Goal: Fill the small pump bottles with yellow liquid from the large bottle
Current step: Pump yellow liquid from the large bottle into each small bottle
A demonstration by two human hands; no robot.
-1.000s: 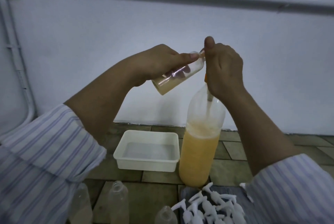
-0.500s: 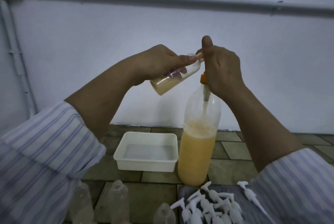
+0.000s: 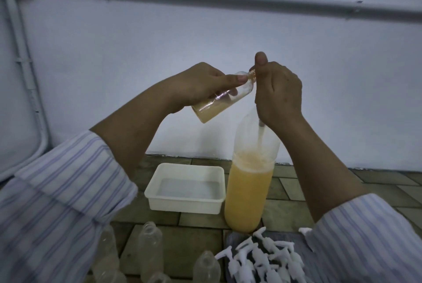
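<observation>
My left hand (image 3: 201, 86) grips a small clear bottle (image 3: 219, 103), tilted with its mouth up and to the right. Yellow liquid fills its lower part. My right hand (image 3: 277, 93) is closed around the pump head on top of the large bottle (image 3: 250, 186), thumb pointing up; the small bottle's mouth meets it at the fingers. The pump head itself is hidden by that hand. The large bottle stands upright on the tiled floor, a bit over half full of yellow liquid, with a tube visible inside its neck.
A white rectangular tub (image 3: 186, 188) sits left of the large bottle. Several empty small bottles (image 3: 150, 250) stand at the lower left. A pile of white pump tops (image 3: 262, 257) lies on a dark mat at the lower right. A white wall is close behind.
The right hand has pressed lower again over the large bottle's neck, hiding the orange collar seen half a second ago. The small bottle stays tilted in the left hand.
</observation>
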